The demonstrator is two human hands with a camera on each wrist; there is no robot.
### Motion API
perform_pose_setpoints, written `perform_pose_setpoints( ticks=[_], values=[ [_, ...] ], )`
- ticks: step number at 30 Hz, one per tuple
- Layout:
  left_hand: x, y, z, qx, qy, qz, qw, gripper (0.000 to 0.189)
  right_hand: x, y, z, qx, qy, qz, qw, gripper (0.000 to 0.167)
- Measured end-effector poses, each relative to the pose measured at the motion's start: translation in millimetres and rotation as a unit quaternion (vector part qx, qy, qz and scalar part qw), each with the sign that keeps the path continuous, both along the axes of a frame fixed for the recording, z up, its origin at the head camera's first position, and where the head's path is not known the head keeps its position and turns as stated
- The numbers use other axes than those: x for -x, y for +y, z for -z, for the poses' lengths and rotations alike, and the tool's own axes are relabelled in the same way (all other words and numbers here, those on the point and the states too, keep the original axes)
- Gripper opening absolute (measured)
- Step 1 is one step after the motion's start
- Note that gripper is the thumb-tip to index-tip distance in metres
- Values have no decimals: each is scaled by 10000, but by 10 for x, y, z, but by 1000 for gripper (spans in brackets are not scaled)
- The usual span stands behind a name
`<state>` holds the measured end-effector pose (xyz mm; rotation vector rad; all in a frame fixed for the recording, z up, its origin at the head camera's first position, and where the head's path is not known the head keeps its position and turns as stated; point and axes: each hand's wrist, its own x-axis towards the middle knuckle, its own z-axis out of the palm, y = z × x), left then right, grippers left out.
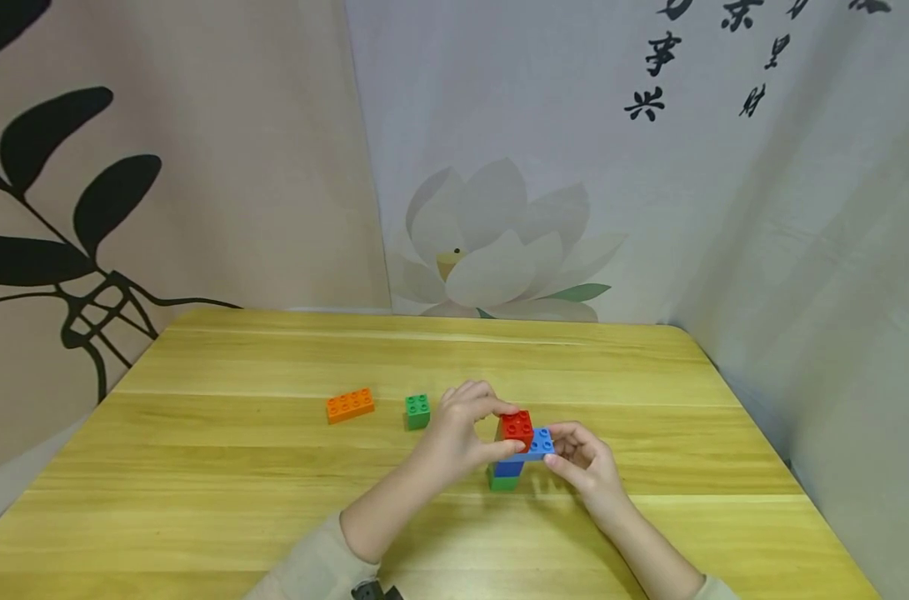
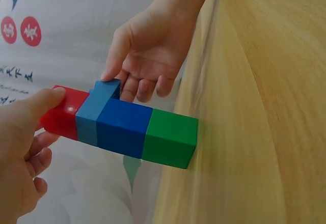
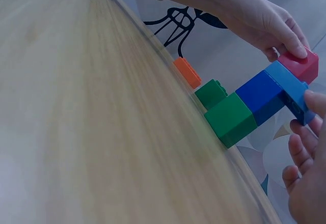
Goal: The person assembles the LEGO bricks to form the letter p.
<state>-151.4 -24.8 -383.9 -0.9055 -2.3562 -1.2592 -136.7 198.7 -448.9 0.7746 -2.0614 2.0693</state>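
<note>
A small tower of toy building bricks stands on the table. Its bottom is a green brick [image 1: 503,483], topped by a dark blue brick [image 1: 509,469]. Across that lies a thinner light blue brick [image 1: 542,442], one end jutting out to the right. The red brick [image 1: 516,428] sits at the top, over the left part of the light blue one. My left hand [image 1: 460,429] pinches the red brick between thumb and fingers. With thumb and fingertips, my right hand [image 1: 587,468] grips the jutting end of the light blue brick.
Left of the tower, a second green brick [image 1: 417,412] lies on the wooden table [image 1: 199,467]. Farther left is an orange brick [image 1: 351,406], longer than the green one. Printed curtains [image 1: 274,167] hang behind the table and along its right side.
</note>
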Motion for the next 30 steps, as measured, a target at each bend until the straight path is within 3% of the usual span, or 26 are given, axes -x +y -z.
perform_pose_setpoints(
  ticks=[15,23,30],
  values=[
    [26,-28,54,-541,-609,211,9965,37,-1,5,-8,-4,105,-135,9999,27],
    [35,-153,99,-583,-731,398,9948,45,1,8,16,-103,-25,-17,9999,28],
    [83,-330,121,-581,-663,261,9958,44,1,8,26,-56,-82,-20,9999,28]
  ],
)
